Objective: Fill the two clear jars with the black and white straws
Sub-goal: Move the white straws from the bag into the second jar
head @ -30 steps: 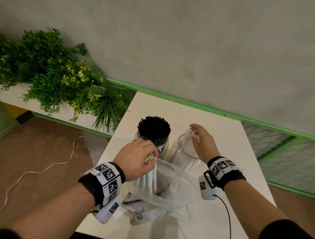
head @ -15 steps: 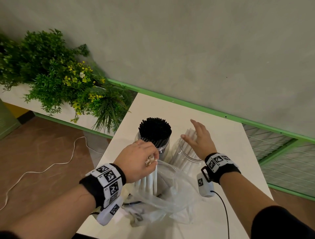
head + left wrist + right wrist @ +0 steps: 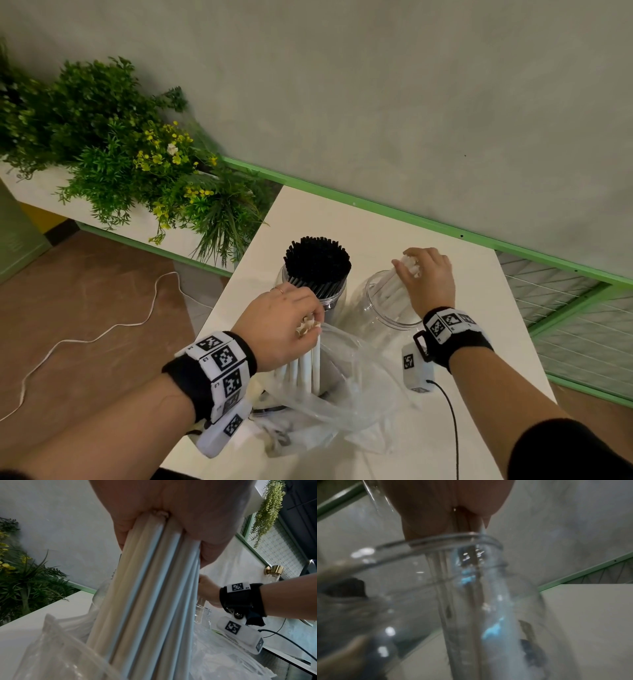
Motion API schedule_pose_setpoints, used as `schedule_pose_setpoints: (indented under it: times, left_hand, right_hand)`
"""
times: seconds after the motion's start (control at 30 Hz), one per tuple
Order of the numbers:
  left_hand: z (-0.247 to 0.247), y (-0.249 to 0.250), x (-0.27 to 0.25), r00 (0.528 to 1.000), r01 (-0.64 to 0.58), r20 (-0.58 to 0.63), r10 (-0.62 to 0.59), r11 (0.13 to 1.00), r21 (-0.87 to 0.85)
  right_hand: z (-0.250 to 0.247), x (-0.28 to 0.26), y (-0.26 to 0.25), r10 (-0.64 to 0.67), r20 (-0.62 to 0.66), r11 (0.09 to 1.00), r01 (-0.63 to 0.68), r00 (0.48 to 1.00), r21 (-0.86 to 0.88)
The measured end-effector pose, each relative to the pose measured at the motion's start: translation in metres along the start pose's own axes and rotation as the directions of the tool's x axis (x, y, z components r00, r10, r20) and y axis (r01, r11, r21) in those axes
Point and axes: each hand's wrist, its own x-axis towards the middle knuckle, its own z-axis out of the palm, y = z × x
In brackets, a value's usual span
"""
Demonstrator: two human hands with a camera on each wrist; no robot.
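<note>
Fingers of left hand (image 3: 281, 329) clamp white straws (image 3: 150, 601); right hand (image 3: 428, 281) (curled) grips others.

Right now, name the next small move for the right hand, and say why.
Probably let go: the right hand holds white straws already standing in the right jar. The left hand grips another white bundle in the plastic bag.

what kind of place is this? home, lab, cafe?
Probably a cafe or drinks counter, not certain. The cues: bulk black straws packed in a clear jar, paper-wrapped white straws coming out of a clear plastic bag on a white table, and decorative green plants in a white planter along a green-trimmed wall.
</note>
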Motion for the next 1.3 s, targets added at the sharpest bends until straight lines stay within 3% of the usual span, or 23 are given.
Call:
schedule_pose_setpoints:
  times: [0.1, 0.27, 0.33, 0.47, 0.77, 0.9, 0.97, 1.07, 1.17, 1.23, 1.3]
  left_hand:
    - [-0.001, 0.001, 0.0, 1.0, -0.003, 0.004, 0.003, 1.0, 0.003]
    - [0.0, 0.001, -0.001, 1.0, -0.007, -0.006, 0.007, 1.0, -0.002]
    - [0.0, 0.002, -0.002, 1.0, -0.013, -0.004, 0.013, 1.0, 0.0]
    - [0.0, 0.002, -0.002, 1.0, -0.013, -0.005, 0.013, 1.0, 0.004]
    - [-0.001, 0.002, -0.002, 1.0, 0.004, 0.009, -0.004, 1.0, -0.004]
    - [-0.001, 0.002, -0.002, 1.0, 0.003, 0.012, -0.003, 1.0, -0.004]
    - [-0.002, 0.003, -0.001, 1.0, 0.003, 0.008, -0.003, 1.0, -0.001]
    - [-0.004, 0.003, -0.001, 1.0, 0.007, 0.019, -0.007, 1.0, -0.02]
    - [-0.012, 0.0, -0.003, 0.999, 0.029, 0.036, -0.026, 0.997, -0.076]
    - [-0.018, -0.006, -0.008, 0.997, 0.056, 0.058, -0.054, 0.998, -0.033]
    - [-0.021, -0.012, -0.015, 0.991, 0.088, 0.101, -0.087, 0.996, -0.007]
  right_hand:
    - [0.002, -0.001, 0.005, 0.05, 0.075, 0.998, -0.052, 0.996, 0.025]
    - [-0.002, 0.004, 0.003, 0.093, 0.032, 0.992, -0.096, 0.995, 0.077]
    - [-0.001, 0.006, 0.005, 0.113, 0.104, 0.99, -0.121, 0.988, 0.075]
    - [-0.001, 0.006, 0.006, 0.102, 0.208, 0.991, -0.117, 0.973, 0.061]
    - [-0.012, 0.005, 0.0, 0.07, 0.221, 0.996, -0.054, 0.973, -0.075]
    - [-0.039, -0.012, -0.024, -0.013, 0.087, 0.997, 0.007, 0.996, 0.072]
    - [-0.05, -0.033, -0.047, -0.038, 0.117, 0.973, 0.01, 0.992, 0.232]
    - [-0.047, -0.077, -0.084, -0.031, 0.374, 0.87, -0.159, 0.927, 0.467]
    - [-0.035, -0.106, -0.112, -0.064, 0.649, 0.724, -0.412, 0.758, 0.553]
    - [-0.026, -0.112, -0.121, -0.094, 0.711, 0.721, -0.445, 0.696, 0.531]
    - [-0.021, -0.113, -0.128, -0.086, 0.712, 0.743, -0.431, 0.697, 0.512]
